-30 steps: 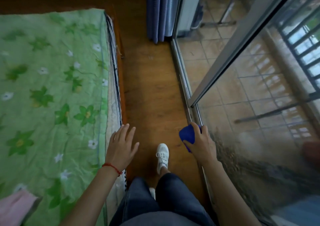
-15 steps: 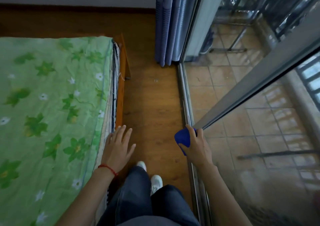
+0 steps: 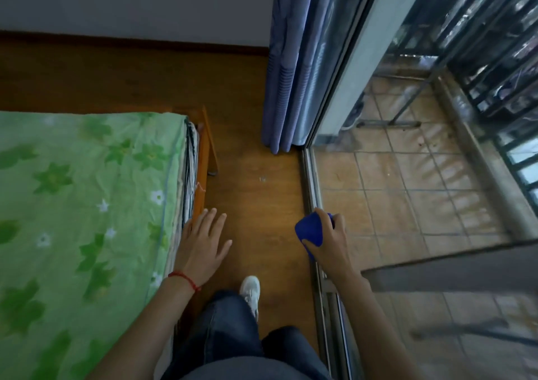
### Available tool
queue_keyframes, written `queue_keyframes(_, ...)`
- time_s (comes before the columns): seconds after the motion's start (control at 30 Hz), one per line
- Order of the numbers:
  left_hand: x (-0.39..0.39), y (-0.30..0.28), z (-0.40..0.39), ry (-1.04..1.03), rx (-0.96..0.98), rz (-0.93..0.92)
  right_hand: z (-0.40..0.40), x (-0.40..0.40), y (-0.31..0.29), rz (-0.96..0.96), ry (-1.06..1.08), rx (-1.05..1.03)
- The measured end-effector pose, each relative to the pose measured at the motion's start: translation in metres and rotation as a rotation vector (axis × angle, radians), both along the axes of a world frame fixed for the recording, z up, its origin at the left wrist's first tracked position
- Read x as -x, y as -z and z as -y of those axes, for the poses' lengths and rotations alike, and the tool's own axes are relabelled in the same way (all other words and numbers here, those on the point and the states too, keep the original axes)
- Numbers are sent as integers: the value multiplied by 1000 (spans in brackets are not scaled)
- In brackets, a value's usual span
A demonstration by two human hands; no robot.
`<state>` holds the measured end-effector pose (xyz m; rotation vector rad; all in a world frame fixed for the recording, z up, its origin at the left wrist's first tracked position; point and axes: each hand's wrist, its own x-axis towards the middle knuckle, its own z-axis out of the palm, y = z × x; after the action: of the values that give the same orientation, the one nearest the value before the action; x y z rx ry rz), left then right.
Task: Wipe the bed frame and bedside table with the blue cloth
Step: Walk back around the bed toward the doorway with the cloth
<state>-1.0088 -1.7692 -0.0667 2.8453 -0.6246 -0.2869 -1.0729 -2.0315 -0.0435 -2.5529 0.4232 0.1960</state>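
Observation:
My right hand (image 3: 327,244) grips a bunched blue cloth (image 3: 310,229) in the air over the sliding door track, apart from the bed. My left hand (image 3: 202,244) is flat with fingers spread, at the edge of the mattress beside the wooden bed frame (image 3: 205,158). The frame's orange-brown side rail and foot corner show along the right of a green flowered sheet (image 3: 87,205). No bedside table is in view.
A narrow strip of wooden floor (image 3: 253,193) runs between the bed and the glass sliding door (image 3: 407,176). A blue curtain (image 3: 291,74) hangs at the far end by the wall. My legs and a white shoe (image 3: 251,291) are below.
I have walked forward along the bed toward its foot end; the far wall and the frame's corner have come into view. Both hands keep their poses, the right still on the cloth.

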Motion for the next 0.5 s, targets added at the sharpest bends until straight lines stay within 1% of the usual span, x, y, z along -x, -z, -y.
queue_keyframes(0.13, -70, -9, 5, -3, -13, 24, 11, -68, -8, 17, -8, 40)
queue_keyframes(0.27, -124, -13, 13, -27, -17, 31, 19, -127, -15, 12, -16, 75)
queue_keyframes(0.5, -227, -5, 40, -79, -17, 8, 40, -252, -9, 16, -98, 100)
